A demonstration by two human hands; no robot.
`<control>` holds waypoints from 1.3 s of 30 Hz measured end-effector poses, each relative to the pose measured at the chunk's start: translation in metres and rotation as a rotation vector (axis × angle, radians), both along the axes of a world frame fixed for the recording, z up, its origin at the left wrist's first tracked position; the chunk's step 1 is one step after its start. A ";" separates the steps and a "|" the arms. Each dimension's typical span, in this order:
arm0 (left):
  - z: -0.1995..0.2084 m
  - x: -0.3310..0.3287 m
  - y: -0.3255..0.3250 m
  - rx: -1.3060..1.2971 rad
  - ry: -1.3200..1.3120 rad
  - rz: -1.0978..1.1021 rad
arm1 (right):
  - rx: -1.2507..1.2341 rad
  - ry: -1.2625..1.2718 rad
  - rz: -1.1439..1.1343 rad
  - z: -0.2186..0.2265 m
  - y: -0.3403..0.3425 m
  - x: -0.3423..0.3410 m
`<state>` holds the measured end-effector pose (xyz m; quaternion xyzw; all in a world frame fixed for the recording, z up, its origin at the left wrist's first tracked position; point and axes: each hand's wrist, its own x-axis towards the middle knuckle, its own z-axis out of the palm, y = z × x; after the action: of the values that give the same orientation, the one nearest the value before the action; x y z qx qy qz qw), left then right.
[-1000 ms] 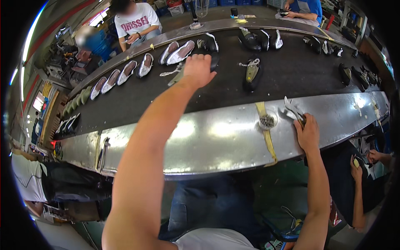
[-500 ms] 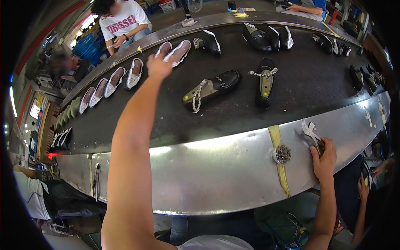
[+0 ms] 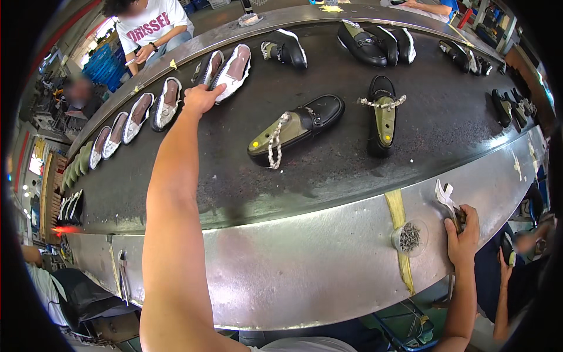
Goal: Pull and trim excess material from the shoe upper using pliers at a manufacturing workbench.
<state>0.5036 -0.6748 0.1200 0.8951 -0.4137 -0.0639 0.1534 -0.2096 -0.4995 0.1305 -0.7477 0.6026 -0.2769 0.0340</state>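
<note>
On the dark belt at the far left of centre, a shoe upper with white edges and a brownish sole point(image 3: 234, 74) lies bottom up. My left hand point(image 3: 201, 100) is closed on its near end, the thumb along its edge and the other fingers partly hidden. Right beside it is a second upturned upper point(image 3: 212, 67). My right hand point(image 3: 464, 237) rests over the metal ledge, wrapped round the handles of metal lasting pincers point(image 3: 447, 197), whose jaws point away from me. Near that hand stands a clear round tub of small nails point(image 3: 409, 238).
Two black loafers, one lying aslant point(image 3: 298, 130) and one pointing away point(image 3: 382, 117), sit mid-belt with braided cords. More upturned uppers point(image 3: 138, 117) line the left. A yellow strip point(image 3: 396, 206) crosses the metal ledge point(image 3: 305, 258). A co-worker point(image 3: 153, 29) sits across the belt.
My left hand has come down from above the uppers and closed on the near end of one. My right hand keeps the pincers on the ledge. The view has shifted slightly.
</note>
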 end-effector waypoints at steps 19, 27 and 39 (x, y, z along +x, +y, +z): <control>0.114 -0.171 0.534 0.034 -0.223 -0.295 | -0.131 0.011 0.105 -0.009 0.006 0.003; 0.107 -0.214 0.400 0.282 0.068 -0.342 | -0.157 0.027 0.094 -0.011 0.012 0.006; 0.115 -0.240 0.498 -0.197 0.810 -0.583 | -0.336 -0.004 0.107 -0.017 0.028 0.003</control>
<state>0.2636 -0.1772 0.2355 0.6272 -0.5575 -0.4068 0.3609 -0.2062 -0.4710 0.1133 -0.7734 0.5071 -0.3728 -0.0756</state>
